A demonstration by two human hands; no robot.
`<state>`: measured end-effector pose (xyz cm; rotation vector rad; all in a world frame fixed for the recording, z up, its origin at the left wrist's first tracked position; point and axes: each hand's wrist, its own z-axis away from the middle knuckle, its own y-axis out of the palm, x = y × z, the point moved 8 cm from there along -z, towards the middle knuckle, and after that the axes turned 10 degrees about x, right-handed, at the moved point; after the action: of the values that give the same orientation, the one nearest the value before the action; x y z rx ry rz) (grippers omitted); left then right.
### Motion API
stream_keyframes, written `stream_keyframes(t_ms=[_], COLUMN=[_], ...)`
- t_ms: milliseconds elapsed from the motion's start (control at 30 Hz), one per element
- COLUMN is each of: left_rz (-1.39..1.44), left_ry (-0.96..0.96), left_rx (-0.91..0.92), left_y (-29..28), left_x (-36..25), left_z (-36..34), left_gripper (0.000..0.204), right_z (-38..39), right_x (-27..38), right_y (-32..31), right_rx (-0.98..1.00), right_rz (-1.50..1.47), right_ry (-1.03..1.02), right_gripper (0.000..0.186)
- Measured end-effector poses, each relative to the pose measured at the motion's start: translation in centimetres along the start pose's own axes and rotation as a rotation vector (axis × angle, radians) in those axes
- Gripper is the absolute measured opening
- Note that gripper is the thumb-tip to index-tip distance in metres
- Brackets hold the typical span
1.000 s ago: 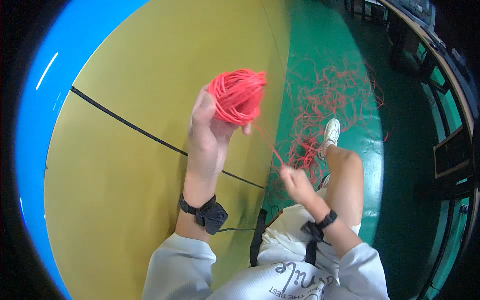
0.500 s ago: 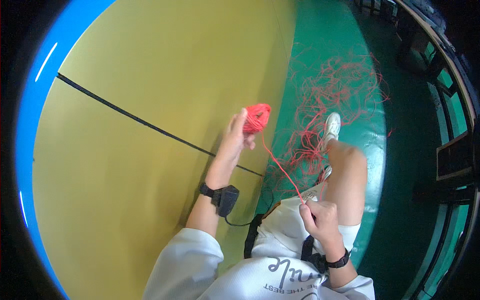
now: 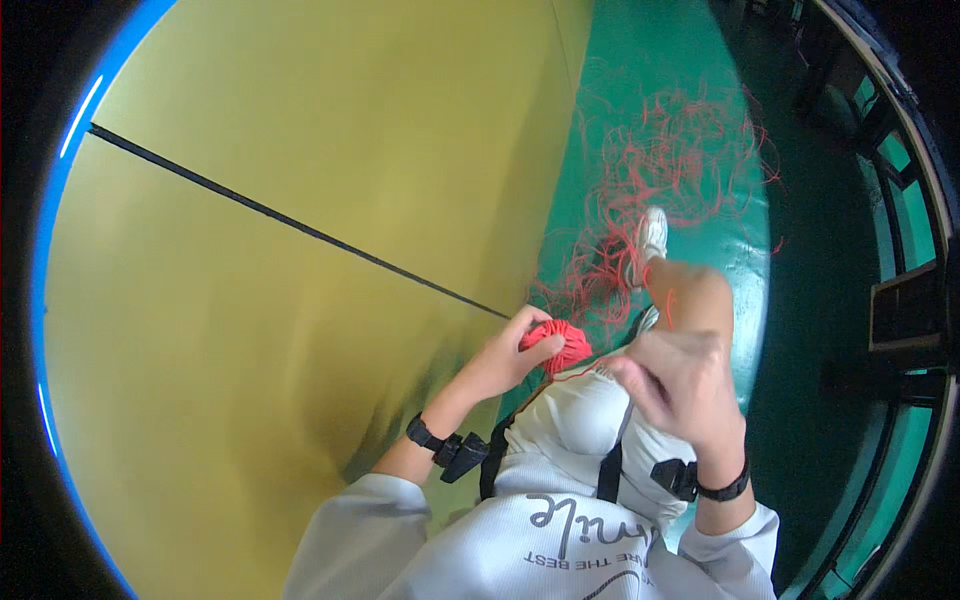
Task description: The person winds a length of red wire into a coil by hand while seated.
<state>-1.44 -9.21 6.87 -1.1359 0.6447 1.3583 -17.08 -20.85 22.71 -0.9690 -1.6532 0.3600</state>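
Observation:
A wound ball of red cord [image 3: 562, 348] sits in my left hand [image 3: 508, 358], with the thumb and fingers closed round its near side. From the ball a single strand runs right across my lap to my right hand [image 3: 680, 385], which is curled and somewhat blurred. That strand passes into the fingers of the right hand, and another bit of red cord shows just above it. A large loose tangle of red cord [image 3: 680, 155] spreads over the green floor ahead, around my white shoe [image 3: 652, 235].
A tall yellow panel [image 3: 300, 330] with a dark seam and a blue edge fills the left side. Green floor [image 3: 640, 50] runs along its right. Dark bench-like furniture with a frame [image 3: 905, 315] stands at the far right. Straps and small black devices are on both wrists.
My left hand has brought the ball down and toward my body, to the right. My right hand has risen closer to it, and the strand between them is shorter and flatter.

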Motion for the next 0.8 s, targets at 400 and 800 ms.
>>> stream_keyframes(t_ms=[400, 800], left_rz=[0.224, 0.739], left_ry=[0.186, 0.363], left_rx=[0.427, 0.086], left_y=[6.5, 1.7], left_x=[-4.3, -4.4], left_z=[5.2, 3.9], left_gripper=[0.053, 0.068], right_z=[-1.9, 2.0], right_x=[-5.8, -8.9], right_y=[3.7, 12.4], right_rx=[-0.051, -0.066], right_rz=[-0.293, -0.593], right_ry=[0.172, 0.389], right_gripper=[0.034, 0.035])
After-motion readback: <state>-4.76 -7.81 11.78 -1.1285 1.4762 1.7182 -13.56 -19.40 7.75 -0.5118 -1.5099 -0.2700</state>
